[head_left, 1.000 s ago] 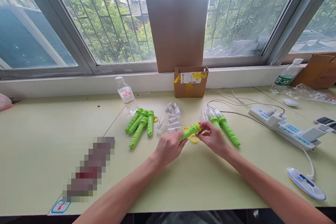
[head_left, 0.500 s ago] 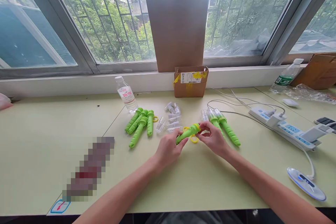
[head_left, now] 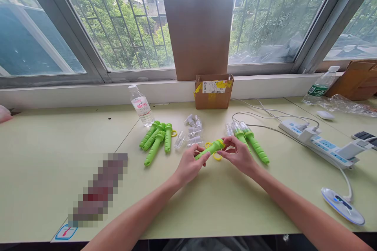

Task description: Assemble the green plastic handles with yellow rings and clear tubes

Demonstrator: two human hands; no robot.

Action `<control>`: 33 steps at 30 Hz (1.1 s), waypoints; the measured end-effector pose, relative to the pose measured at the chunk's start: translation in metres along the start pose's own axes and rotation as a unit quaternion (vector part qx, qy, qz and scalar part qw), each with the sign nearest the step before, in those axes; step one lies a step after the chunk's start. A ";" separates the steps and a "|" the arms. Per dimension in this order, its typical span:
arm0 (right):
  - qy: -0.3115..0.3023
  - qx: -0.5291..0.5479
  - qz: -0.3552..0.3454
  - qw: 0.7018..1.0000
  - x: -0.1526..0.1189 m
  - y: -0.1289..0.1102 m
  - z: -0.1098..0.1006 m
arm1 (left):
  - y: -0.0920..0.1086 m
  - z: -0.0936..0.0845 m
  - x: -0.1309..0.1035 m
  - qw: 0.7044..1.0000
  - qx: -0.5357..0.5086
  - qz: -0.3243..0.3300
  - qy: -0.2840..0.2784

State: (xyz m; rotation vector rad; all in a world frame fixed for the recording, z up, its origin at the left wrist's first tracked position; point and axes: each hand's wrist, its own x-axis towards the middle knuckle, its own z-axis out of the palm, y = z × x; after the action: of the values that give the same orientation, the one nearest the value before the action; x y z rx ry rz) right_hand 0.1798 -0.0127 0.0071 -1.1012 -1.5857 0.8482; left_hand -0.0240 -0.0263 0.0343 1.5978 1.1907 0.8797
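My left hand (head_left: 190, 163) is closed around a green ribbed plastic tube (head_left: 214, 148), which tilts up toward the right above the table. At the tube's upper end sits a yellow ring (head_left: 221, 143), pinched by the fingertips of my right hand (head_left: 238, 151). Loose yellow rings (head_left: 217, 157) lie behind and below the tube, partly hidden by it. Beyond my hands are several clear plastic caps (head_left: 194, 140). On the left, several more green tubes (head_left: 154, 149) lie together beside another yellow ring (head_left: 174, 133). Green tubes with clear caps (head_left: 258, 149) lie just past my right hand.
A water bottle (head_left: 141, 106) and a small cardboard box (head_left: 213, 93) stand toward the window. To the right are a power strip (head_left: 321, 144) with cables, a white oval device (head_left: 342, 206) and a second bottle (head_left: 321, 86). A blurred-out patch (head_left: 101, 188) covers something front left.
My left hand has shifted slightly along the green tube, its thumb now lying along the side. My right fingers stay at the yellow ring. The other things keep their places.
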 end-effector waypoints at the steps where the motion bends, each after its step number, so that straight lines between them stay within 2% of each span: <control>1: -0.001 -0.002 0.002 1.000 0.000 -0.001 0.000 | 0.001 0.000 0.000 1.000 -0.009 -0.011 -0.002; 12: -0.009 -0.014 -0.003 1.000 0.001 -0.004 0.000 | 0.002 -0.002 0.004 0.984 -0.119 -0.126 -0.038; 21: -0.001 -0.017 -0.023 1.000 0.001 0.001 0.001 | -0.004 -0.007 0.007 0.971 -0.178 -0.141 -0.079; 27: 0.007 -0.010 -0.025 1.000 0.000 0.005 0.002 | -0.003 -0.011 0.009 0.952 -0.219 -0.177 -0.117; 30: 0.017 0.011 -0.029 0.999 -0.001 0.005 0.004 | -0.002 -0.012 0.009 0.955 -0.211 -0.176 -0.114; 33: 0.036 0.028 -0.044 0.998 -0.002 0.002 0.005 | 0.000 -0.012 0.009 0.968 -0.175 -0.149 -0.100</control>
State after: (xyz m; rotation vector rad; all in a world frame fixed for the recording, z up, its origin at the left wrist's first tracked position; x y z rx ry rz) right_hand 0.1761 -0.0135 0.0033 -1.0035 -1.5318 0.7809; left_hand -0.0323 -0.0145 0.0381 1.1570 1.0330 0.6719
